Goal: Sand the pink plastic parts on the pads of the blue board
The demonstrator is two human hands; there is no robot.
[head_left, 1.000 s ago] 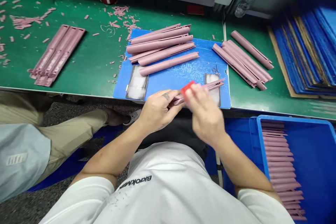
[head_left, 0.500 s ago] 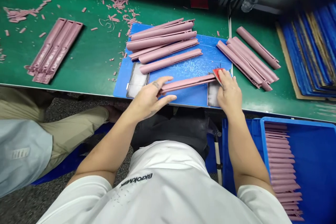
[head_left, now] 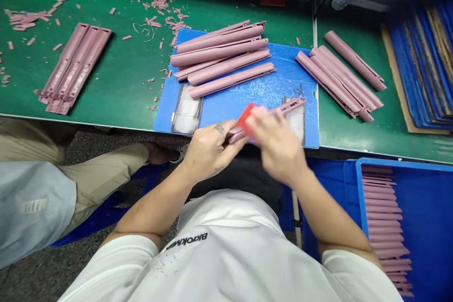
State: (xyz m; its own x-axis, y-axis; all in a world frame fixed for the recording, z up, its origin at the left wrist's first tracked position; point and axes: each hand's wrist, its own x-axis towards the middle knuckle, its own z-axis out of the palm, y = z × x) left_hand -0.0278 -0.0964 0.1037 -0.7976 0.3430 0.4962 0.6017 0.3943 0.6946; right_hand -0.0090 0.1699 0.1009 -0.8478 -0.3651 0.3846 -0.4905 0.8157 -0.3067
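Note:
My left hand (head_left: 208, 151) is closed around the near end of a long pink plastic shell (head_left: 295, 104), which slants up to the right over the blue board (head_left: 226, 115). My right hand (head_left: 281, 148), blurred by motion, grips a flat red pad (head_left: 247, 118) against the shell, close to my left fingers. The pad's underside is hidden. Just beyond, several pink shells (head_left: 219, 53) lie side by side on the board. Under the held shell's far end is a grey patch (head_left: 299, 122); a matching grey patch (head_left: 187, 108) sits at the board's left.
More pink shells (head_left: 341, 80) lie on the green table (head_left: 134, 80) at right, others (head_left: 76, 66) at left. Pink scraps (head_left: 161, 2) are scattered behind. A blue bin (head_left: 361, 198) holds several shells. Stacked blue sheets (head_left: 421, 66) stand far right. A seated person's leg (head_left: 109, 174) is at left.
My right hand has slid the red pad leftward along the shell, from its far end to near my left hand. My left fingers have closed, and the shell's near end has dropped toward me.

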